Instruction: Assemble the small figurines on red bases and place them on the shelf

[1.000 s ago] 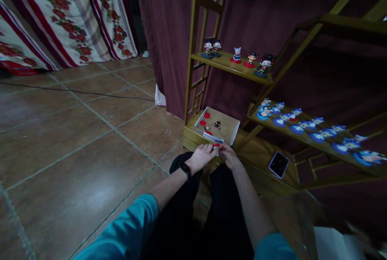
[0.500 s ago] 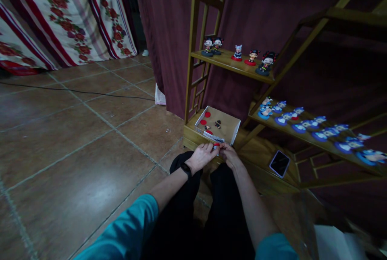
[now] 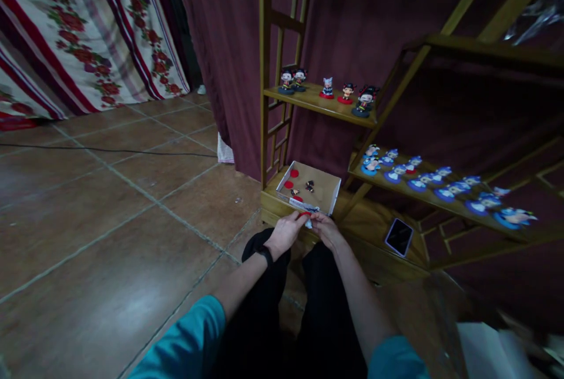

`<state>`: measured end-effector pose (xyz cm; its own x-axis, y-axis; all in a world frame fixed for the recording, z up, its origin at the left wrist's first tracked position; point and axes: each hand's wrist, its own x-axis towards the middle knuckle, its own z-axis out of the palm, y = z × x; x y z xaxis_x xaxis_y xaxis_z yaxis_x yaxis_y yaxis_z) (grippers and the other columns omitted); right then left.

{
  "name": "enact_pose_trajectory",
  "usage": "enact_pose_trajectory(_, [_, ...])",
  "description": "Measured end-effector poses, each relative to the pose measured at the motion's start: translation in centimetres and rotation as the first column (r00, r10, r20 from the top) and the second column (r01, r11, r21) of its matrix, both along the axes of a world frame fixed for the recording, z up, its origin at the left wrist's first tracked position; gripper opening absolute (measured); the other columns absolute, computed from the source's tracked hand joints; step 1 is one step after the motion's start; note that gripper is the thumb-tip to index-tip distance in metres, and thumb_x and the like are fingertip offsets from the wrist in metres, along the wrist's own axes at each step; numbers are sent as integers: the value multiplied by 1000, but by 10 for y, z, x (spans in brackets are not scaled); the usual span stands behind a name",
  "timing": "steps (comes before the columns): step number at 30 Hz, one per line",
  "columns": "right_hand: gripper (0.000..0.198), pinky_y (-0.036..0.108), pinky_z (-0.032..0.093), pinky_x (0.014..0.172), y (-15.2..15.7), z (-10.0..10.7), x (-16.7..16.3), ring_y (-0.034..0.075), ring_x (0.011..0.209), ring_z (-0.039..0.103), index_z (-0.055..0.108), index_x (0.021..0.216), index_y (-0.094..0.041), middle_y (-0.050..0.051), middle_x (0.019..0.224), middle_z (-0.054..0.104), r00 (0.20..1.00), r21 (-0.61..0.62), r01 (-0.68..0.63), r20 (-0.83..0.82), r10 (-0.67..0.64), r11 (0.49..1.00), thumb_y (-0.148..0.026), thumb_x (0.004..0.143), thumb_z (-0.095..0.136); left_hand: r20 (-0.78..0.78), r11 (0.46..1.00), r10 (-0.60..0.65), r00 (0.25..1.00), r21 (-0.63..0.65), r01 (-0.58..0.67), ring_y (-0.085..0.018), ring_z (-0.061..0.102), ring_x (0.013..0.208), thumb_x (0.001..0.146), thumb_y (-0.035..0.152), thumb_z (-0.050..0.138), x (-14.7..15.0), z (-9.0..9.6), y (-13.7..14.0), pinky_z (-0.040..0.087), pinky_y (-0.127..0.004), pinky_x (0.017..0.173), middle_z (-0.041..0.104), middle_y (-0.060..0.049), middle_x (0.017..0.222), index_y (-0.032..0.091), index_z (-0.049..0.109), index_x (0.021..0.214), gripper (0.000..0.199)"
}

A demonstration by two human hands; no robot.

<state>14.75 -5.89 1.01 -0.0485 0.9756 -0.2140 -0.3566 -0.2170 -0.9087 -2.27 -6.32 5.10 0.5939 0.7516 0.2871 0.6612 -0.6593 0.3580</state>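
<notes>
Fingers curled in, the left hand point(image 3: 286, 233) pinches a small red-and-white piece point(image 3: 304, 214). The right hand point(image 3: 325, 229) comes at it from the other side, its fingers nearly together and their tips up against the piece — whether they truly grip it, I can't quite tell from here. Just beyond both hands sits a shallow box point(image 3: 328, 186) holding red discs point(image 3: 294, 173) and small dark pieces point(image 3: 309, 186). Out to the right of the right hand lies a phone point(image 3: 399, 237); higher up, beyond the hands, figurines point(image 3: 366, 100) stand on a wooden shelf point(image 3: 314, 99) — some bases red, others dark.
</notes>
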Motion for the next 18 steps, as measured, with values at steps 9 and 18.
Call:
enact_pose_trajectory(9, [27,34,43,84,-4,11,-5,16,86,60,62,81,-20,2,90,65,999,26,12,-31,-11,1000,-23,56,71,606,838,180,775,-507,202,-13,59,69,69,21,62,6,-29,33,46,-25,67,64,-3,80,16,57,102,33])
enact_pose_trajectory(18, [24,35,45,85,-3,13,-7,16,86,62,62,81,-18,4,89,66,998,-5,25,-59,-25,1000,-23,59,70,670,592,457,585,-720,361,-9,54,48,54,24,75,13,-32,39,42,-20,49,60,0,56,10,62,85,37])
